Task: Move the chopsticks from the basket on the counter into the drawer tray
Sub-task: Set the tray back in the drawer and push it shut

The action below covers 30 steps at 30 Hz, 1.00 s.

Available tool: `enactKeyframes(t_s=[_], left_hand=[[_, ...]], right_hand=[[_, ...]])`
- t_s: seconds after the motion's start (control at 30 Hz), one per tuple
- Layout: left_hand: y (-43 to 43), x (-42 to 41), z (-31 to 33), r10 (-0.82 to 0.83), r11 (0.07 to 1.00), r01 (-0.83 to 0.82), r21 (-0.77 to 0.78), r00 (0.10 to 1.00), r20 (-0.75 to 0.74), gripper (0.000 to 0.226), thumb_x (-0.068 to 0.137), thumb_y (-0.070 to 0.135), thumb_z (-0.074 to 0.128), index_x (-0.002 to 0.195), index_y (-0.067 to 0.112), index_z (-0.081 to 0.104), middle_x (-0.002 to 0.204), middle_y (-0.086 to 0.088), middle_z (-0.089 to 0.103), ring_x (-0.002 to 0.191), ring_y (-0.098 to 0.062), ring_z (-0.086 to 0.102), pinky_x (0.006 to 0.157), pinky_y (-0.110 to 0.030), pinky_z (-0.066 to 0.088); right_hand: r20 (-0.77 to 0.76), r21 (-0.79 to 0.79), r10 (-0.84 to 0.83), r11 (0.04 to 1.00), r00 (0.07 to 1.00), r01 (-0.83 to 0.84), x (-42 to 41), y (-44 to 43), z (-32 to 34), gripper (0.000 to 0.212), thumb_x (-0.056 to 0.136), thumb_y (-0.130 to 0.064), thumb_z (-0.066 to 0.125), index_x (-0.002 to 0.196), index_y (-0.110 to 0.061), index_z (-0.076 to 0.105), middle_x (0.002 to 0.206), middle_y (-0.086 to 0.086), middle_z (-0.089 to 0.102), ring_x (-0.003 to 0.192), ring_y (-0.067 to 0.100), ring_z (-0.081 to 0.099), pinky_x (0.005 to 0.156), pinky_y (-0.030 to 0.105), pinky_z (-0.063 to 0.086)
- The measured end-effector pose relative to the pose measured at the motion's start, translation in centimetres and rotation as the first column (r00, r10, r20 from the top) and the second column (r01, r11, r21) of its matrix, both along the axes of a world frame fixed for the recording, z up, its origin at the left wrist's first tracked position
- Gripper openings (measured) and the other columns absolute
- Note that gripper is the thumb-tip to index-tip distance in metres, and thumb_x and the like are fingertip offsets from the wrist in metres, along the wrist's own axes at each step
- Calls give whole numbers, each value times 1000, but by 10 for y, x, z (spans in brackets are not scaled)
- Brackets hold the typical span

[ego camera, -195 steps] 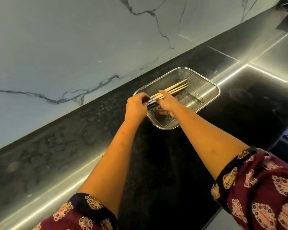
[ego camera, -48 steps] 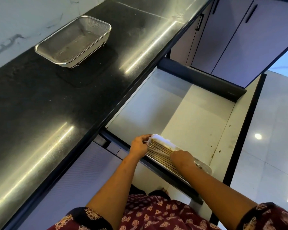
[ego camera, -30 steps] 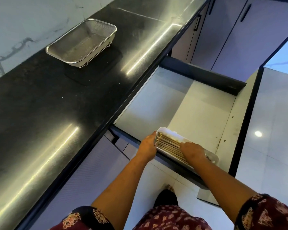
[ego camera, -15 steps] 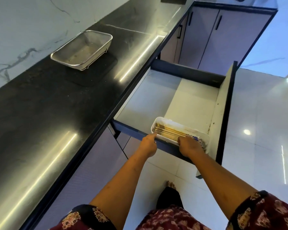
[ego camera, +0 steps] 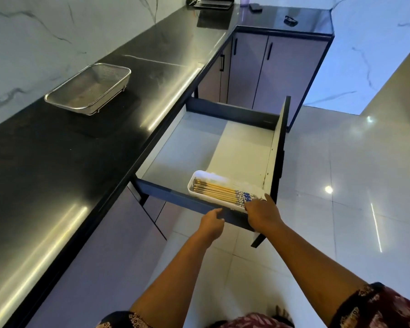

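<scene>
Several wooden chopsticks (ego camera: 219,191) with blue-patterned ends lie side by side in a white tray (ego camera: 199,174). The tray sits in the near right corner of the open drawer (ego camera: 223,147). My right hand (ego camera: 262,215) rests on the tray's right end by the patterned chopstick ends; whether it grips anything I cannot tell. My left hand (ego camera: 212,224) hovers just outside the drawer's dark near wall, fingers loosely curled, holding nothing. The metal mesh basket (ego camera: 118,80) stands on the black counter (ego camera: 57,162) at the left with nothing in it.
Closed cabinet doors (ego camera: 270,74) with black handles stand beyond the drawer. The drawer's front panel (ego camera: 279,147) juts out over a glossy tiled floor (ego camera: 341,209). Small dark items lie at the far end of the counter.
Earlier both hands held chopsticks in the basket. Now they lie in the drawer tray. My left hand has drawn back from the tray's left end, and the view has tilted up.
</scene>
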<state>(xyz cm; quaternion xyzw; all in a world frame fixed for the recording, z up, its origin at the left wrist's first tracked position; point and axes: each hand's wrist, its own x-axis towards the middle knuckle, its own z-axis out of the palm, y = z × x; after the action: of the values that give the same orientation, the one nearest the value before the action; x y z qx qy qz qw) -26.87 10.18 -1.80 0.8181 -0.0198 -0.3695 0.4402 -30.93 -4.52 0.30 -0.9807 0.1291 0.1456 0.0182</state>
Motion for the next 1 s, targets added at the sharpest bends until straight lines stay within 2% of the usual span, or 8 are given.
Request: enactKeyframes(t_s=[0.2, 0.37, 0.43, 0.53, 0.67, 0.77, 0.9, 1.0], left_hand=[[-37, -18, 5, 212, 976, -214, -34, 976, -51, 41, 97, 5, 41, 138, 9, 43, 141, -11, 48, 131, -27, 43, 104, -36, 38], [-96, -34, 19, 355, 933, -356, -52, 935, -16, 40, 97, 10, 43, 136, 3, 45, 139, -13, 50, 128, -27, 46, 101, -31, 38], [-121, -46, 24, 339, 940, -336, -53, 939, 65, 37, 99, 20, 42, 132, 6, 51, 132, -12, 56, 122, -28, 51, 99, -31, 40], [-156, -72, 27, 205, 972, -228, 52, 937, 283, 34, 99, 20, 40, 130, 13, 51, 122, -11, 60, 112, -28, 57, 89, -32, 47], [-172, -96, 19, 63, 908, -263, 326, 855, 516, 56, 93, 14, 54, 144, 17, 32, 137, -7, 48, 120, -24, 50, 96, -32, 50], [-173, -100, 15, -6, 874, -278, 400, 815, 579, 62, 90, 5, 56, 145, 14, 31, 144, -7, 44, 126, -23, 48, 102, -32, 47], [-175, -96, 22, 93, 880, -339, 333, 809, 580, 56, 91, 0, 50, 143, 15, 36, 137, -9, 52, 117, -25, 56, 96, -34, 51], [-177, -95, 19, 121, 874, -374, 311, 787, 605, 56, 90, -5, 48, 143, 12, 38, 142, -7, 49, 128, -23, 49, 104, -29, 41]], right_hand=[[-39, -20, 230, 973, 972, -231, -2, -32, 3, 30, 92, -20, 54, 121, -16, 62, 119, 8, 66, 114, 24, 59, 118, 37, 19], [147, 162, 297, 934, 943, -319, -9, -76, 7, 26, 92, -17, 51, 114, -12, 65, 117, 9, 64, 110, 25, 57, 97, 33, 44], [178, 291, 289, 898, 941, -331, -13, -99, 12, 32, 96, -19, 46, 124, -11, 60, 128, 9, 57, 120, 26, 52, 98, 36, 47], [115, 359, 340, 862, 933, -358, -22, -139, 20, 44, 99, -18, 43, 143, -10, 43, 149, 8, 41, 137, 27, 38, 112, 38, 35], [1, 358, 373, 866, 928, -348, -27, -176, 21, 55, 101, -19, 40, 152, -12, 21, 160, 6, 22, 148, 21, 19, 119, 33, 20], [-44, 365, 408, 856, 912, -365, -24, -192, 21, 57, 101, -19, 40, 153, -11, 18, 160, 6, 20, 148, 21, 17, 119, 34, 19], [-6, 326, 446, 847, 895, -420, -8, -194, 28, 61, 99, -17, 42, 154, -13, 13, 161, 6, 17, 148, 24, 18, 117, 41, 27], [23, 245, 498, 838, 867, -487, 13, -186, 30, 65, 99, -14, 40, 154, -13, 7, 162, 5, 6, 149, 23, 10, 116, 43, 29]])
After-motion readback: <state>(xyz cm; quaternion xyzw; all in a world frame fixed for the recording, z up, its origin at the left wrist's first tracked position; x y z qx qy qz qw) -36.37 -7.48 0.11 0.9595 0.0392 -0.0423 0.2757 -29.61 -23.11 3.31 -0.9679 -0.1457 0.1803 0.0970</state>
